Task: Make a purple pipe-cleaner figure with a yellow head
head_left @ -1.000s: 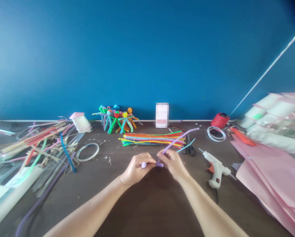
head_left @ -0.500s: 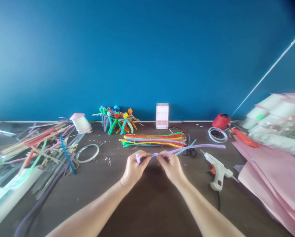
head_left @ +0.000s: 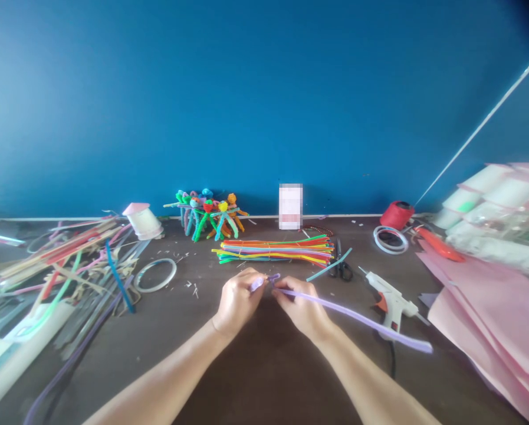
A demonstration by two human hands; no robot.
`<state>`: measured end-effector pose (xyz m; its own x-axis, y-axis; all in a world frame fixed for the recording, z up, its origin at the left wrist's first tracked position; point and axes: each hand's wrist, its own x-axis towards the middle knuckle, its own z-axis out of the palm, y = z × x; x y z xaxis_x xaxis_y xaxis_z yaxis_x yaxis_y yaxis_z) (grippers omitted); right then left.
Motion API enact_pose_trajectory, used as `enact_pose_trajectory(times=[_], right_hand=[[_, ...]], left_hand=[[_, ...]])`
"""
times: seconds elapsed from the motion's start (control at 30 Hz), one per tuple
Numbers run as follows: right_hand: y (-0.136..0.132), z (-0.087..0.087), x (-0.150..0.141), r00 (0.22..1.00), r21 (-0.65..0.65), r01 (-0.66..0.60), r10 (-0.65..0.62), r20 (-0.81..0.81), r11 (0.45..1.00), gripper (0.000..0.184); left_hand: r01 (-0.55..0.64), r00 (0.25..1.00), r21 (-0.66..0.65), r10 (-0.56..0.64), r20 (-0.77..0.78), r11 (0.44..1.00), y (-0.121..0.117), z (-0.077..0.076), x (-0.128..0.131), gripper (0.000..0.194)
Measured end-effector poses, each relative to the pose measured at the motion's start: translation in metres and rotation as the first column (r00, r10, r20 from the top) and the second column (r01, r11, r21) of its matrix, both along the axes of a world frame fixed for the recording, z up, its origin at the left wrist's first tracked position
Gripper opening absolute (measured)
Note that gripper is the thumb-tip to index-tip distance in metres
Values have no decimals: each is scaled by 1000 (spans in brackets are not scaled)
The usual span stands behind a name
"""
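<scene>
the left hand (head_left: pixel 237 302) and right hand (head_left: pixel 302 313) both pinch a lilac pipe cleaner (head_left: pixel 357 319) close together, apparently to work its tip, its long end trailing toward four o'clock. a bundle of coloured pipe cleaners (head_left: pixel 273 251) lies within reach at twelve o'clock, a glue gun (head_left: pixel 390 302) at three.

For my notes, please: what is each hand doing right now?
Left hand: closed, pinching the lilac pipe cleaner near its curled end.
Right hand: closed, holding the same pipe cleaner.

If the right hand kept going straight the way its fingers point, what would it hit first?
The right hand, gripping the long lilac pipe cleaner, would probably meet the short lilac pipe cleaner piece pinched in the left hand first, though depth is hard to judge.
</scene>
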<state>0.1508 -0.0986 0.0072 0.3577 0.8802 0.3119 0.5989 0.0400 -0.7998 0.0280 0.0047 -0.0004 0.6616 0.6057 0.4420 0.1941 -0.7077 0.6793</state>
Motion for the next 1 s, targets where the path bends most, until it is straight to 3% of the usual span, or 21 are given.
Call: enact_pose_trajectory(times=[0.27, 0.5, 0.6, 0.77, 0.87, 1.0], right_hand=[[1, -3, 3, 1000, -7, 26, -26, 11, 1000, 10], [-2, 2, 1, 992, -27, -35, 38, 124, 999, 12], [-2, 3, 0, 986, -27, -40, 44, 160, 999, 11], [-3, 3, 2, 988, 34, -25, 20, 155, 999, 15], [-1, 3, 7, 1000, 58, 19, -20, 19, 998, 14], [2, 2, 16, 969, -1, 42, -41, -244, 999, 14]], left_hand=[[-3, 993, -117, -10, -116, 993, 2, 5, 1, 24], [15, 996, -215, -35, -85, 976, 4, 3, 2, 21], [-2, 994, -153, -15, -106, 988, 3, 3, 1, 20], [27, 984, 79, -13, -175, 996, 0, 4, -2, 16], [100, 975, 162, -64, -213, 982, 0, 5, -3, 15], [251, 959, 190, -217, -183, 949, -1, 8, -2, 17]])
